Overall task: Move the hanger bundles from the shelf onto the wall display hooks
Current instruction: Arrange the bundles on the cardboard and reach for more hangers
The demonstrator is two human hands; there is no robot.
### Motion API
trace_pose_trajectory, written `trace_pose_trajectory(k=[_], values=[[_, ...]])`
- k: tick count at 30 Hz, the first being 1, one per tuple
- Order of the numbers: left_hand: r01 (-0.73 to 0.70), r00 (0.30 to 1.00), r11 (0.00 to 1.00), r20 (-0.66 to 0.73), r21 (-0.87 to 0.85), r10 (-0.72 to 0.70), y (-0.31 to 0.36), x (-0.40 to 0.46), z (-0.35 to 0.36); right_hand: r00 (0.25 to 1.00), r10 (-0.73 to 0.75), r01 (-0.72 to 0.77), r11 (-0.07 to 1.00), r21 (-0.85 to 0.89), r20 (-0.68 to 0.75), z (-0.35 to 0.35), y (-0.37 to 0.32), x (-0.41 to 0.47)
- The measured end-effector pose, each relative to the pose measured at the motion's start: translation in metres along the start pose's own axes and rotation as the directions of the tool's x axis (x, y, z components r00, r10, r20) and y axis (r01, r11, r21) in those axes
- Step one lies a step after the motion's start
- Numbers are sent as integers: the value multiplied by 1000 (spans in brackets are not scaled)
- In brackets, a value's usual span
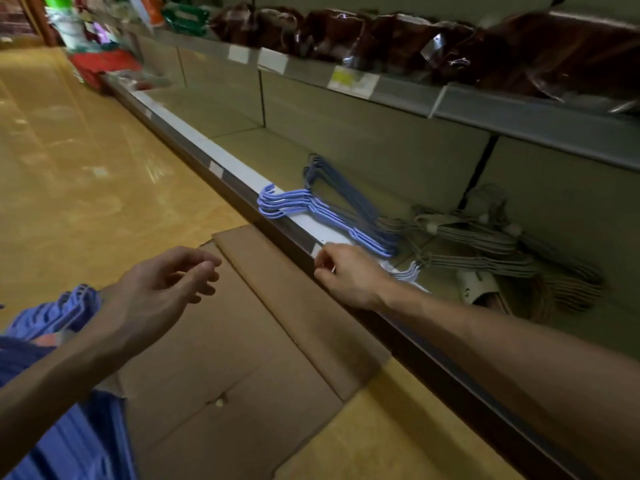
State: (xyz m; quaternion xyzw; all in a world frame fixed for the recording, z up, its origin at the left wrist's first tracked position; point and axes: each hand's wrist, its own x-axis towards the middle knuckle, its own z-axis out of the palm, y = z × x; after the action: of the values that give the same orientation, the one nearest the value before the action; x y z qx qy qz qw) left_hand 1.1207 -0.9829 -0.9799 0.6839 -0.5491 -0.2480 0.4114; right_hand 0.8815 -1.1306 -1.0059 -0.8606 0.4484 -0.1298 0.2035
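Head view: the right hand (349,275) rests at the shelf (242,174) lip, fingers curled, holding nothing visible; the left hand (162,285) hangs loose and apart at 9 o'clock of it. The blue bundle (332,216) lies on the shelf at 12 o'clock of the right hand, hooks overhanging the lip; grey bundles (485,244) overlap it at 3 o'clock. Likely risks: lifting blue may snag grey and spill loose hangers. A cardboard box (249,341) blocks the feet below. No wall hooks are visible.

Both forearms are bare, no sleeves, watch or rings showing on the left hand (162,289) or right hand (349,275). Blue fabric clothing (69,438) shows at seven o'clock.
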Motion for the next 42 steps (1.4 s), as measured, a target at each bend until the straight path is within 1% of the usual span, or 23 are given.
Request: trace_pose_trajectory(k=[2, 5, 8, 11, 14, 17, 20, 22, 27, 35, 38, 42], values=[[6, 1000, 999, 5, -37, -6, -1, 5, 10, 999, 49, -50, 998, -36, -19, -13, 12, 18], [14, 999, 991, -28, -133, -18, 0, 14, 24, 991, 135, -135, 983, -124, -6, -27, 28, 48], [0, 998, 973, -57, -230, -14, 2, 26, 37, 977, 206, -211, 965, -157, -48, -29, 39, 75], [4, 995, 943, -92, -333, -37, -1, 37, 52, 969, 232, -245, 953, -180, -87, -22, 47, 97], [21, 994, 913, -88, -407, -61, -10, 45, 68, 963, 252, -266, 939, -218, -90, -13, 54, 118], [11, 998, 911, -53, -412, -36, -21, 51, 78, 957, 284, -291, 918, -271, -65, -4, 63, 137], [33, 999, 914, -18, -403, -44, -33, 56, 86, 950, 310, -307, 904, -298, -40, 3, 70, 148], [41, 999, 922, -11, -385, -49, -39, 59, 89, 946, 320, -318, 899, -301, -45, 6, 73, 153], [85, 996, 913, 12, -399, -88, -50, 61, 92, 926, 375, -374, 885, -275, -54, 9, 77, 161], [105, 994, 916, 44, -388, -96, -51, 55, 81, 899, 429, -437, 855, -279, -92, 10, 75, 159], [97, 995, 925, 54, -367, -83, -51, 49, 73, 894, 441, -447, 858, -252, -82, 10, 74, 155], [107, 994, 932, 55, -345, -94, -51, 42, 63, 898, 440, -436, 886, -156, -6, 6, 74, 147]])
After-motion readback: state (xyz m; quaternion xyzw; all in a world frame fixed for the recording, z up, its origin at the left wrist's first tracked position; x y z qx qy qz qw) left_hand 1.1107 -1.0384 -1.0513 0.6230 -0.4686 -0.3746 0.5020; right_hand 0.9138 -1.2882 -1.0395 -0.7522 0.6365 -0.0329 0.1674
